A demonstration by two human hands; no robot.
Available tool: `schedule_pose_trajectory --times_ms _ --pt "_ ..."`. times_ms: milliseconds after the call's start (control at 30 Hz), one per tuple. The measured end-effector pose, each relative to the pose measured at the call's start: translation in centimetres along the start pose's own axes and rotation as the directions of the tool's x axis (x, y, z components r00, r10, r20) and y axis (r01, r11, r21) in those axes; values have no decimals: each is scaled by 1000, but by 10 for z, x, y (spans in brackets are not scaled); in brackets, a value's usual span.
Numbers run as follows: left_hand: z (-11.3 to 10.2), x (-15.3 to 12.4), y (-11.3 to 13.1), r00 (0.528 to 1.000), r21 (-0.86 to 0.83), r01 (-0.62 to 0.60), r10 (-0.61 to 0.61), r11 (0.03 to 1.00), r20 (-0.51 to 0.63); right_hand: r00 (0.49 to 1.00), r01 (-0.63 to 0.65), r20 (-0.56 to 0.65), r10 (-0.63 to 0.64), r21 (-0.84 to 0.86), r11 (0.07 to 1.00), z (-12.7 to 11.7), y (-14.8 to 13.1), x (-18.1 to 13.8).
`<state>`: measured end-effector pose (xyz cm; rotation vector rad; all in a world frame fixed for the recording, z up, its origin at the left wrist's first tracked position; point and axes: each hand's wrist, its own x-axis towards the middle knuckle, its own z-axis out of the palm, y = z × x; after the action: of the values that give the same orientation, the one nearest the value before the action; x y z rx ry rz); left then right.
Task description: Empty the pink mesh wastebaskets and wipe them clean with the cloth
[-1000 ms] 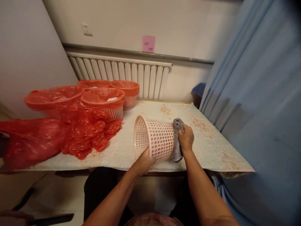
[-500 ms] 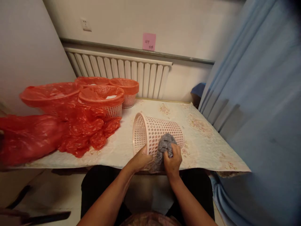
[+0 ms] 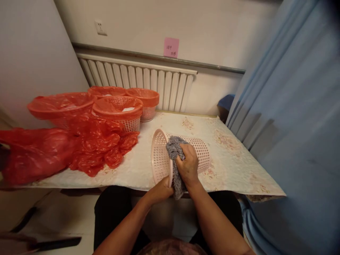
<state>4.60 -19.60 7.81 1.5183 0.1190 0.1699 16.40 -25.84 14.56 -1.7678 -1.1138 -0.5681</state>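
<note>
A pale pink perforated plastic wastebasket lies on its side on the table, its mouth facing left. My left hand grips the rim at its lower near side, the fingers partly hidden by the basket wall. Bunched in my right hand is a grey cloth, pressed against the basket's outer wall close to the rim. A loose end of the cloth hangs down between my hands, over the table's front edge.
Several wastebaskets lined with red bags stand at the back left. Crumpled red plastic bags lie in front of them. A flowered cloth covers the table. A radiator is behind; a blue curtain hangs at right.
My right hand has moved the grey cloth up and left along the basket, toward its rim. My left hand stays on the rim, slightly lower. The view has shifted a little.
</note>
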Motion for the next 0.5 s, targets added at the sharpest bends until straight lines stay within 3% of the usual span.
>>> schedule_pose_trajectory --times_ms 133,200,300,400,500 --pt "3 1 20 995 -40 2 -6 999 -104 999 -5 -43 5 9 1000 -1 -1 -15" --pt "7 5 33 984 -127 -3 -20 992 -175 999 -2 -50 3 4 1000 -2 -2 -22" --pt "13 11 45 981 -303 -5 -55 953 -189 999 3 -32 -3 -2 1000 -4 2 -23" --pt "16 15 44 982 -384 -57 -18 921 -188 1000 -20 0 20 -55 998 -9 26 -13" --pt "15 16 34 985 -395 -119 57 911 -164 993 -120 -32 116 -161 980 -18 73 0"
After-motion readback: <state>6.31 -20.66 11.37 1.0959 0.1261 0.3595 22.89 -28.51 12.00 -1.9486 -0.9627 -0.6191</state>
